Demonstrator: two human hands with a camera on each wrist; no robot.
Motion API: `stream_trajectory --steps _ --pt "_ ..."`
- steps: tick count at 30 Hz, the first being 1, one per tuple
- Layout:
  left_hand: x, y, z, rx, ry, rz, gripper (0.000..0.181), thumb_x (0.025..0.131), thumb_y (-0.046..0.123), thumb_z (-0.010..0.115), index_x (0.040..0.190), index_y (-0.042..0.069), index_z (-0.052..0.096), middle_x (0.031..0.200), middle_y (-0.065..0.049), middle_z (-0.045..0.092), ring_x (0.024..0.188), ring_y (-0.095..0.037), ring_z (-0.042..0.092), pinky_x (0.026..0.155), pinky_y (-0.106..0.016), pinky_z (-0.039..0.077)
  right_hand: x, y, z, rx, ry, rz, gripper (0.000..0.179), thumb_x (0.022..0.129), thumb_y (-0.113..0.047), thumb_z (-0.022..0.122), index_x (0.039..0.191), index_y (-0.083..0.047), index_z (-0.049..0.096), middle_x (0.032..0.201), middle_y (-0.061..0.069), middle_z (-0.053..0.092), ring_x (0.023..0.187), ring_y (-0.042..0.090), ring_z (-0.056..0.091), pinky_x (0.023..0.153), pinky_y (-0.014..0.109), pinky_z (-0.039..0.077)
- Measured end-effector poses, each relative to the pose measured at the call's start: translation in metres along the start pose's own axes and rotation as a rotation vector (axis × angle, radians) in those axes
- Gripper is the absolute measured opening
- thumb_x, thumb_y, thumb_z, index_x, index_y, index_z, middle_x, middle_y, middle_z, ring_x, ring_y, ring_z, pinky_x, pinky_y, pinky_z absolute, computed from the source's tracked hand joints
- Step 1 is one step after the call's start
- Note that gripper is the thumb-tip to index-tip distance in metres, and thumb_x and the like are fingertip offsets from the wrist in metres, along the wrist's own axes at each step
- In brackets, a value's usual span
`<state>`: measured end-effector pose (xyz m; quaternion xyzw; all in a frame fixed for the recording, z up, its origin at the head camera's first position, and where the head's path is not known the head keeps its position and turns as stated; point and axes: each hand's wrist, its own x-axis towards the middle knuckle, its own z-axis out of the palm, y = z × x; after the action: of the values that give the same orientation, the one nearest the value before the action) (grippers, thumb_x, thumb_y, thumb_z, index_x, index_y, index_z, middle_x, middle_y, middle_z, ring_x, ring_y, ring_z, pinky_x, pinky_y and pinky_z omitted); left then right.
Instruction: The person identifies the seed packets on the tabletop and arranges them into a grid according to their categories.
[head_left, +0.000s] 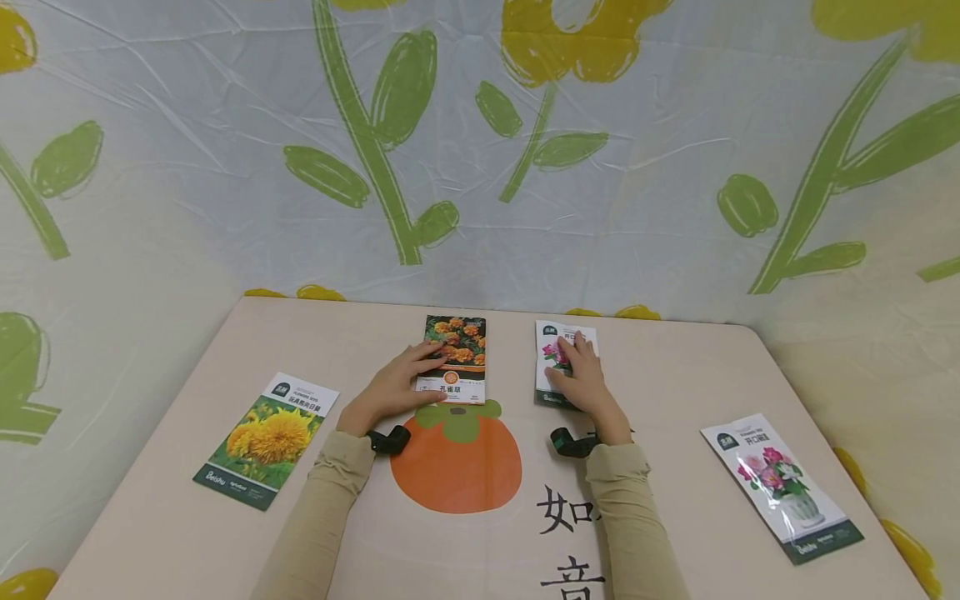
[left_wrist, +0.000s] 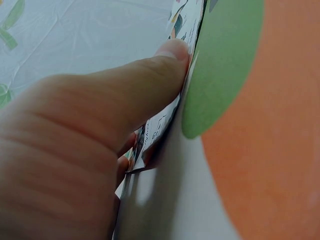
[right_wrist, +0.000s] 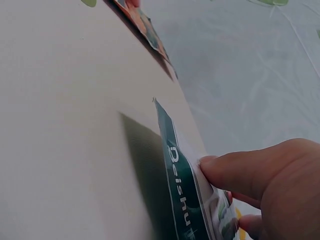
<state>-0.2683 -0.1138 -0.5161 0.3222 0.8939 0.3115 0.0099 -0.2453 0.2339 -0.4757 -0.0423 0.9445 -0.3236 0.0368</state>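
Observation:
A seed packet with orange marigolds (head_left: 467, 337) lies near the table's far edge. My left hand (head_left: 396, 383) rests on its left side, and the left wrist view shows the thumb (left_wrist: 160, 75) against its printed face. To its right lies a white packet with pink flowers (head_left: 550, 354). My right hand (head_left: 587, 379) lies across that one, fingers spread over the front. In the right wrist view the thumb (right_wrist: 235, 167) presses near its green "Beishu" band (right_wrist: 179, 185), whose edge stands slightly off the tabletop above a shadow. Some fingertips are hidden in both wrist views.
A yellow sunflower seed packet (head_left: 266, 442) lies at the table's left. Another pink-flower packet (head_left: 780, 487) lies slanted at the right. The pale table (head_left: 450, 558) bears a printed orange persimmon (head_left: 457, 467) and black characters. A flower-patterned sheet (head_left: 637, 225) hangs behind.

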Motion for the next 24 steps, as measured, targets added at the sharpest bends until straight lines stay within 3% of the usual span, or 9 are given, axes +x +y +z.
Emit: stream_trajectory --steps 24 --pt "-0.0001 -0.0011 0.0008 0.000 0.005 -0.003 0.070 0.086 0.040 0.077 0.143 0.007 0.054 0.159 -0.009 0.034 0.149 -0.031 0.023 0.121 -0.042 0.015 0.0021 -0.0039 0.0062 0.009 0.012 -0.025 0.069 0.097 -0.021 0.055 0.154 0.004 0.026 0.161 0.030 0.002 0.147 0.051 -0.004 0.116 0.064 -0.002"
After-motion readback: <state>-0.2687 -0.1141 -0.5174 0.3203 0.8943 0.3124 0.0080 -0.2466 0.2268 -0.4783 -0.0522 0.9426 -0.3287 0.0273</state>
